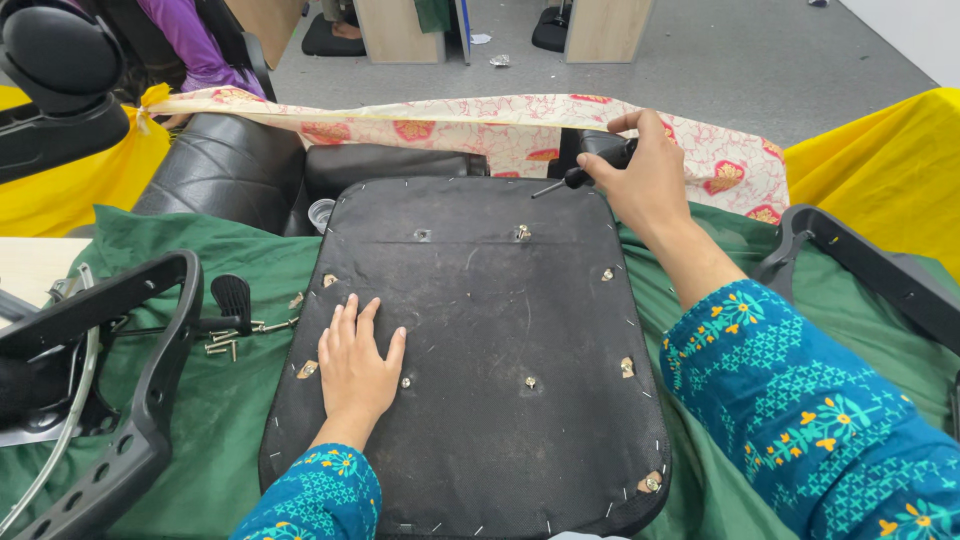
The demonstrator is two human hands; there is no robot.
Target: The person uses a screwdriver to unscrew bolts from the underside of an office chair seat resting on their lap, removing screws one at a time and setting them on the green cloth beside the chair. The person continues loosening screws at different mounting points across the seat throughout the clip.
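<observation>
On seat base [480, 300]: left hand [355, 365] flat; right hand [645, 175] grips screwdriver [580, 178].

A: What lies beyond the work area?

B: A grey floor [720, 50], evenly lit, with a scrap of litter [499, 60] on it. Two light wooden furniture panels [604, 28] stand at the far edge.

A: And closer in?

B: A green cloth [230, 400] covers the bench, with yellow cloth [890, 170] at both sides. A floral pink-and-cream fabric [500, 125] stretches across the back. A person in purple [190, 40] sits at the upper left.
</observation>
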